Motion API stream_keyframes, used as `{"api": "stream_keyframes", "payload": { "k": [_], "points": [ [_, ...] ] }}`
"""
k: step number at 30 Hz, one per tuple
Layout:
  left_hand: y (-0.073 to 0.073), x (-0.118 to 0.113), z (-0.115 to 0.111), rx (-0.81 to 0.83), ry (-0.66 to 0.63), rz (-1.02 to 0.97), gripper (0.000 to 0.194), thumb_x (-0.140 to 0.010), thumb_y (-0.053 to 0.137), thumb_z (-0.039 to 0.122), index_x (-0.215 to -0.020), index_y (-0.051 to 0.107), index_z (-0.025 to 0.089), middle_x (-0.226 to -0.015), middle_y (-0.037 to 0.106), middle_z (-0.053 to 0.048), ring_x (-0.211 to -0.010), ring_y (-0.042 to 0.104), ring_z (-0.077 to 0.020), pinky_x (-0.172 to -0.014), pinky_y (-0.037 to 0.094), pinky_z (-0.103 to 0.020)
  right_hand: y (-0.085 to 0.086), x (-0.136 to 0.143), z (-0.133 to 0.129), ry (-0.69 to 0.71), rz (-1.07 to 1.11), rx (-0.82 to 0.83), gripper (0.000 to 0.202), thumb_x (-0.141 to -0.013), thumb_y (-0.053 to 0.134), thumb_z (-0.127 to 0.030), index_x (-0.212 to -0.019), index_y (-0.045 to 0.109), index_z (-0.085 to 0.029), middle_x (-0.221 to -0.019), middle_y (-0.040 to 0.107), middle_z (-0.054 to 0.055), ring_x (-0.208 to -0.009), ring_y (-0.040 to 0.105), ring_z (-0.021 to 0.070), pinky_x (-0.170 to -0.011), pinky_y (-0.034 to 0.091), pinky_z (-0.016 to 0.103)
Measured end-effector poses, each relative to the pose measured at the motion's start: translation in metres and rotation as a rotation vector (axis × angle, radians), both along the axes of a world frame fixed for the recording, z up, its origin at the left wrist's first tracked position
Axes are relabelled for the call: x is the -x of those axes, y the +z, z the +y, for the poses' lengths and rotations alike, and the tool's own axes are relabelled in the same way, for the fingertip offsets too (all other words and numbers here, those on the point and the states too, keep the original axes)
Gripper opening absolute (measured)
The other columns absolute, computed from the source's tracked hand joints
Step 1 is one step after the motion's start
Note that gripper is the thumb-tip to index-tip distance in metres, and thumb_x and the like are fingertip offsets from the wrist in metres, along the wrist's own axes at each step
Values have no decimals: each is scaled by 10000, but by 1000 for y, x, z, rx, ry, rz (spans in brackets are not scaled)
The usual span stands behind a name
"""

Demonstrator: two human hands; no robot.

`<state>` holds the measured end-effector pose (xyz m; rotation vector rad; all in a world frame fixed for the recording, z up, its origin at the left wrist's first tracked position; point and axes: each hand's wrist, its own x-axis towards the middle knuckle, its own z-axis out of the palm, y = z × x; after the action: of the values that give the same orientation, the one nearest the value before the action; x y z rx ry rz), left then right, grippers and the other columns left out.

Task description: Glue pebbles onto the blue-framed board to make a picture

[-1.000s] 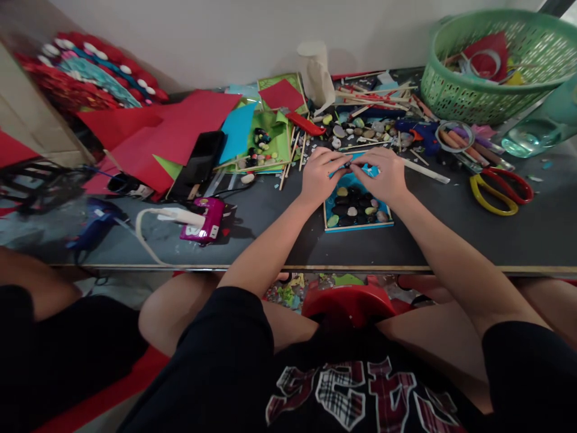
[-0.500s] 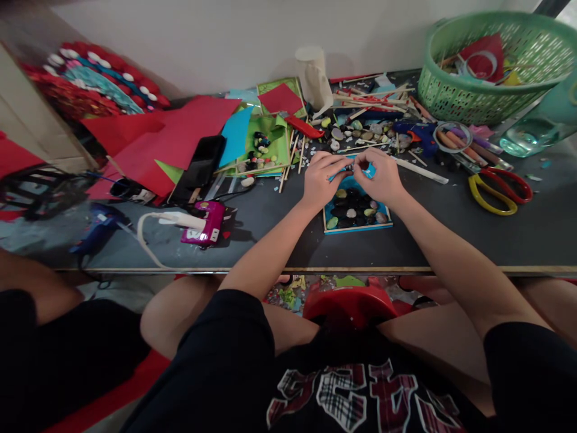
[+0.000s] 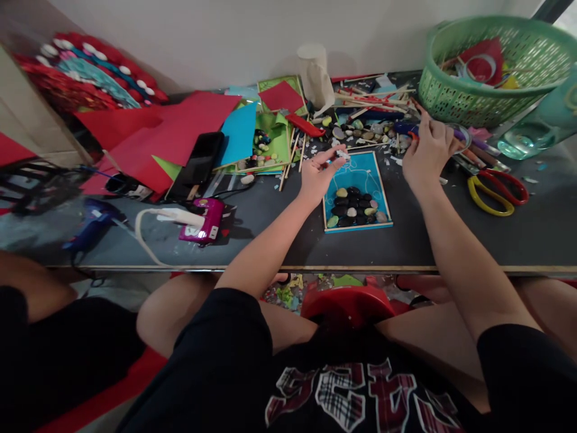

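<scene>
My left hand (image 3: pixel 319 175) pinches a small white piece (image 3: pixel 343 154) above the top edge of a blue panel (image 3: pixel 356 165) framed with thin sticks. Black and pale pebbles (image 3: pixel 354 207) cover the panel's lower part, and a light line drawing shows above them. Off to the right, my right hand (image 3: pixel 427 153) is closed over the handle of a blue glue gun (image 3: pixel 404 127) with an orange trigger. The hand hides most of this tool.
Loose pebbles (image 3: pixel 360 129) and thin sticks (image 3: pixel 374 99) lie behind the panel. Scissors (image 3: pixel 491 192), a water bottle (image 3: pixel 525 141) and a green basket (image 3: pixel 478 99) stand right. A purple power adapter (image 3: pixel 208 221), phone (image 3: pixel 207 153) and red paper (image 3: pixel 193 123) lie left.
My right hand has left the panel's top edge and moved right onto the glue gun. My left hand has shifted slightly left, uncovering the panel's upper part and the white piece.
</scene>
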<state>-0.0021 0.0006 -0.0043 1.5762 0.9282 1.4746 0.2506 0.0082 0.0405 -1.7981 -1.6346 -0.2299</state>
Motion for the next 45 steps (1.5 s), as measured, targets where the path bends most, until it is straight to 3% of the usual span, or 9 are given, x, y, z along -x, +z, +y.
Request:
{"api": "stream_keyframes", "payload": {
  "k": [3, 7, 12, 17, 25, 32, 38, 42, 45],
  "points": [
    [-3, -3, 2, 29, -69, -65, 603, -815, 757, 713, -1200, 774, 250, -1121, 781, -57, -1052, 721, -230, -923, 584, -368, 9, 9, -11, 61, -40, 15, 566, -911, 466, -113, -1459, 581, -194, -1423, 600, 164, -1320, 486, 405, -1095, 343, 643],
    [-1, -4, 0, 44, -101, -73, 618, -808, 754, 728, -1199, 774, 250, -1159, 780, -62, -1132, 719, -257, -992, 587, -417, 7, 24, -15, 424, -44, -34, 320, -1023, 526, -421, -1266, 710, -324, -1343, 654, 83, -1296, 540, 349, -1107, 405, 571],
    [-3, -3, 0, 17, -46, 52, 650, -810, 720, 764, -1185, 783, 237, -1096, 789, -64, -976, 725, -212, -846, 588, -326, -6, 44, -16, 685, -32, -58, 436, -950, 622, -646, -1189, 761, -309, -1322, 667, 90, -1294, 563, 383, -1111, 405, 594],
    [-2, 2, -1, -65, 3, 218, 626, -870, 654, 758, -1209, 783, 248, -1033, 779, -65, -777, 647, -155, -699, 523, -278, -4, 45, -19, 669, -26, -65, 421, -967, 607, -647, -1096, 799, -295, -1272, 696, 92, -1258, 595, 382, -1100, 405, 587],
    [-1, 2, -1, -119, 30, 317, 650, -899, 581, 781, -1227, 774, 255, -1047, 773, -75, -861, 674, -174, -690, 513, -274, 2, 43, -22, 656, 9, -76, 376, -977, 609, -602, -1027, 814, -292, -1240, 715, 87, -1236, 615, 386, -1087, 414, 599],
    [-2, 3, 1, -201, -11, 395, 650, -945, 521, 756, -1289, 740, 250, -1132, 776, -92, -991, 688, -214, -810, 553, -330, 3, 44, -23, 645, 9, -41, 349, -981, 604, -608, -1019, 795, -319, -1280, 696, 63, -1279, 569, 375, -1115, 401, 602],
    [2, 7, 2, -391, -64, 574, 638, -987, 435, 724, -1322, 716, 259, -1198, 771, -87, -1090, 671, -240, -978, 527, -435, -6, 33, -11, 646, 80, 51, 347, -822, 802, -581, -1036, 766, -310, -1429, 588, 71, -1341, 489, 437, -1119, 404, 654],
    [3, 3, 1, -389, -121, 648, 639, -1000, 409, 715, -1326, 715, 258, -1178, 770, -103, -1095, 664, -255, -973, 520, -445, -15, 29, 0, 713, 277, 155, 467, -706, 878, -528, -1073, 740, -274, -1391, 603, 99, -1321, 529, 415, -1070, 470, 593],
    [3, 0, 0, -301, -96, 589, 612, -1011, 434, 696, -1322, 712, 249, -1156, 763, -109, -1080, 671, -249, -948, 530, -410, -15, 31, 4, 865, 541, 272, 436, -805, 741, -547, -1119, 721, -244, -1278, 681, 101, -1170, 646, 326, -922, 564, 466]
  ]
}}
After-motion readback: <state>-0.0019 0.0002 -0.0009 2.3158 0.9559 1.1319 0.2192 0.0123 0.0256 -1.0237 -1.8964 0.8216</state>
